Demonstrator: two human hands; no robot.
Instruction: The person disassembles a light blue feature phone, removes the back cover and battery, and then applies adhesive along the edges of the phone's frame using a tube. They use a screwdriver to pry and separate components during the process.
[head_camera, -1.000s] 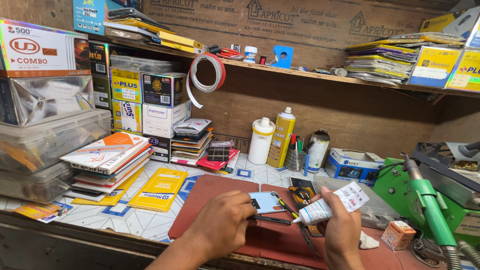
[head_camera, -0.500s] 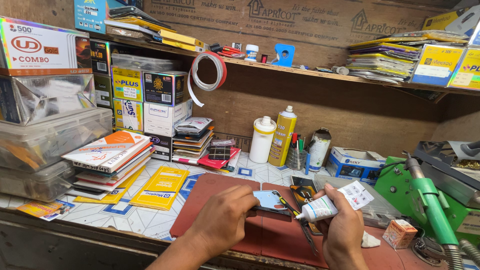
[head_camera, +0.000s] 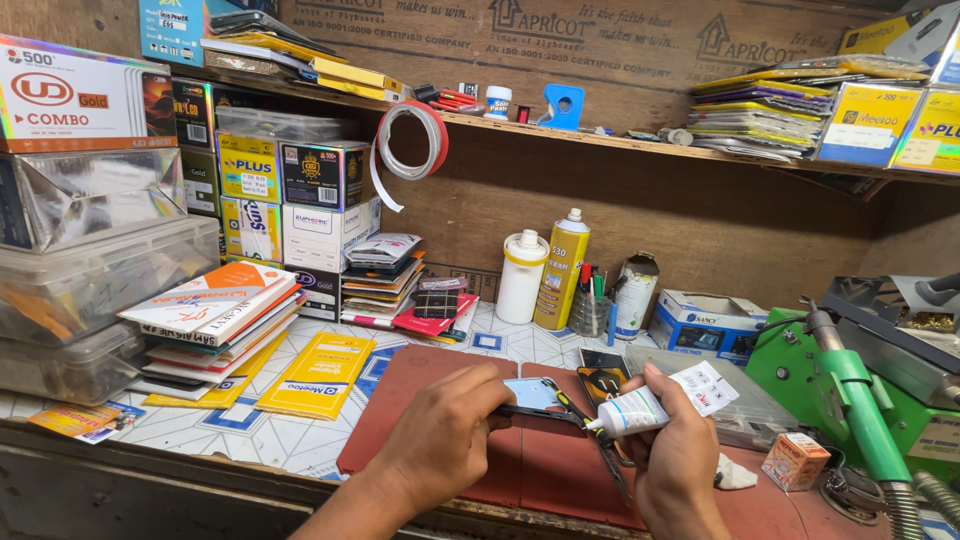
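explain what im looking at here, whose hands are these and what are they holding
This is one picture from a camera worn on a person's head, looking down at their own two bare hands at a crowded workbench. There is no machine doing the work.

The left hand holds a small flat phone part down on a red mat. The right hand holds a white tube with its nozzle pointed at that part. Tweezers lie on the mat between the hands.

Around them: stacks of flat packets and a yellow packet on the left, boxes behind, a white bottle and a yellow spray can at the back, and a green machine on the right. A roll of tape hangs from the shelf above.
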